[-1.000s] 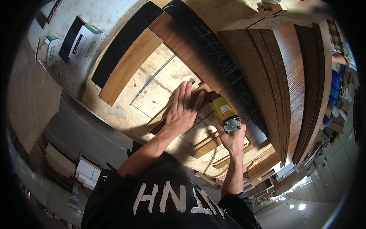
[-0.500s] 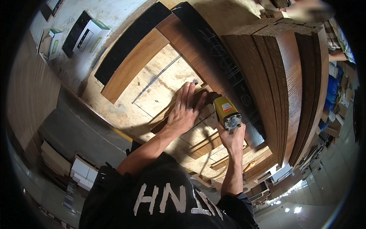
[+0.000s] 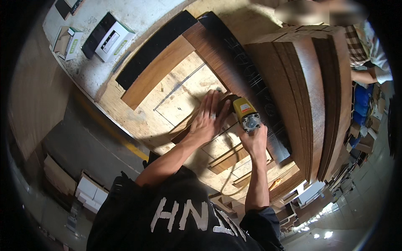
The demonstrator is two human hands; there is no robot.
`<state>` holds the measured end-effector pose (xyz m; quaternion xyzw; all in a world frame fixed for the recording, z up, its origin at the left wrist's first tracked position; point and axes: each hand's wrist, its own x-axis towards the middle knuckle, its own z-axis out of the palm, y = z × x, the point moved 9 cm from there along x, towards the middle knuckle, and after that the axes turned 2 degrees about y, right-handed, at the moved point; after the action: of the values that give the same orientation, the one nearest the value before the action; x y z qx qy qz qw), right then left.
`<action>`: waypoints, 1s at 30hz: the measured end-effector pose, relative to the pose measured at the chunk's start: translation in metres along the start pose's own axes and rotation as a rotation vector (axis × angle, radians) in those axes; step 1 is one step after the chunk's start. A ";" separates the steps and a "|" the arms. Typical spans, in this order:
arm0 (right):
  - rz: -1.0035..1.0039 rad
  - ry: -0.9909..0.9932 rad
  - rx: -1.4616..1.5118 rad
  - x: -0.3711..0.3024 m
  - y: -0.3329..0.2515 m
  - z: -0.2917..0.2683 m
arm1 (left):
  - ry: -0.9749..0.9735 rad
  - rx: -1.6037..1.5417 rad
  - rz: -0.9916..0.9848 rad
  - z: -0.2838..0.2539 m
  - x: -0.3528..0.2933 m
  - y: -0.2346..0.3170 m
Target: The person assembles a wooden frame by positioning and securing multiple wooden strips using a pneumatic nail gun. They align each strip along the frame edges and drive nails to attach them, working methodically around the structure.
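My right hand (image 3: 254, 139) is wrapped around the handle of a yellow nail gun (image 3: 244, 109) with a grey metal cap. Its nose points toward the joint between a short brown wooden slat (image 3: 184, 130) and a long dark-brown board (image 3: 213, 52); the tip is hidden. My left hand (image 3: 206, 122) lies on the slat with fingers stretched out, close beside the tool. A thin hose (image 3: 228, 178) curves below the gun. Under the pieces is a pale plywood board (image 3: 176, 96) with drawn lines.
A lighter wooden board (image 3: 157, 71) and a black strip (image 3: 157, 48) run along the far left. Dark boards (image 3: 293, 83) stand stacked to the right. More slats (image 3: 228, 161) lie nearer me. Small boxes (image 3: 113, 42) sit at the upper left. Another person's arm (image 3: 364, 75) shows at the right.
The whole view has shifted slightly, with the far-left boards now lower and more to the right. Both hands and the nail gun stay at the same joint.
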<state>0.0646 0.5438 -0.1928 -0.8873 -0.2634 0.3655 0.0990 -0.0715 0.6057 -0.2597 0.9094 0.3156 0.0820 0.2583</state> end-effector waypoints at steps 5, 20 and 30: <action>-0.049 0.056 0.013 -0.023 -0.001 0.000 | 0.056 -0.022 -0.043 0.012 -0.001 -0.008; -0.046 0.114 0.103 -0.023 -0.002 0.005 | -0.013 -0.057 0.053 -0.047 0.010 -0.082; 0.143 0.182 0.114 -0.039 -0.009 0.009 | -0.040 0.186 0.049 -0.116 0.056 -0.200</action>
<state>0.0317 0.5298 -0.1728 -0.9261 -0.1684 0.3041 0.1465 -0.1697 0.8222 -0.2661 0.9384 0.2943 0.0406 0.1766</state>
